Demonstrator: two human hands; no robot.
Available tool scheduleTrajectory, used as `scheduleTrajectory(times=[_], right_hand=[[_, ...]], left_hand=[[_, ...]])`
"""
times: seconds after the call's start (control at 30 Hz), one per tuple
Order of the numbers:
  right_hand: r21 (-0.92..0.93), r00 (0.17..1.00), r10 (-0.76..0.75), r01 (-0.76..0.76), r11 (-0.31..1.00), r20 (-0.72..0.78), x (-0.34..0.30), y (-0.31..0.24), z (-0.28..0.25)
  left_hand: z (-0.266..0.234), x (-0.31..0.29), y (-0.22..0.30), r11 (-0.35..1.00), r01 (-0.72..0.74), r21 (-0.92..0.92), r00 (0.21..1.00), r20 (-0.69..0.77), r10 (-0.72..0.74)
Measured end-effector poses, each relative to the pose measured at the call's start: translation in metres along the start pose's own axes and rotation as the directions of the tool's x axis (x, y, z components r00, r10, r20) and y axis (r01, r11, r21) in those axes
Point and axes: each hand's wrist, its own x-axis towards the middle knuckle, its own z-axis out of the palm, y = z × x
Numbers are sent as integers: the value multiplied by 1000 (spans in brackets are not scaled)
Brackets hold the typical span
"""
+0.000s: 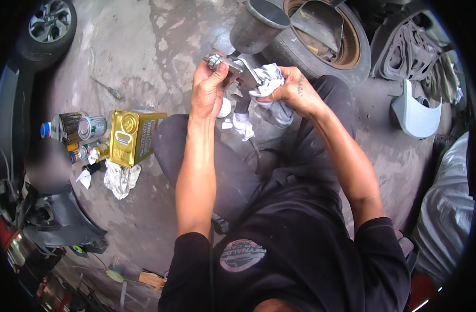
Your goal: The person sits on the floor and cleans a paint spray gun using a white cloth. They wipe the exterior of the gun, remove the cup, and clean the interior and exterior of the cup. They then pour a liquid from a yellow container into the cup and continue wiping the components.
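My left hand is raised in front of my knees, its fingers and thumb closed around a silver metal spray gun with knobs at one end. My right hand grips a crumpled grey-white rag and presses it against the other end of the gun. Part of the rag hangs below my right fingers. Beneath the gun, a small white crumpled cloth and a round white lid-like thing show between my legs. The cloth and my fingers cover part of the gun.
By my left knee stands a gold rectangular can, with several small tins and a stained rag beside it. Ahead are a grey bucket and a tyre holding a dustpan. A pale blue plastic part lies right.
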Motion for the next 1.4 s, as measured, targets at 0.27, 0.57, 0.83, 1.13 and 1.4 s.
scheduleTrajectory(times=[0.27,0.57,0.83,1.13,1.4], right_hand=[[255,999,35,-41,966,27,8,28,-3],[609,997,-13,56,791,-74,4,53,-19],[-817,868,-496,287,500,1,15,12,29],[-437,835,-363,168,884,-413,61,29,3],[-969,667,-745,193,156,13,63,48,53]], left_hand=[[-5,1,-3,999,33,-2,999,26,-33],[-12,4,0,993,19,-116,999,50,-13],[2,5,-22,999,-49,-13,985,-168,46],[14,2,-25,997,22,79,950,-313,4],[13,13,-43,998,-29,-50,910,-415,6]])
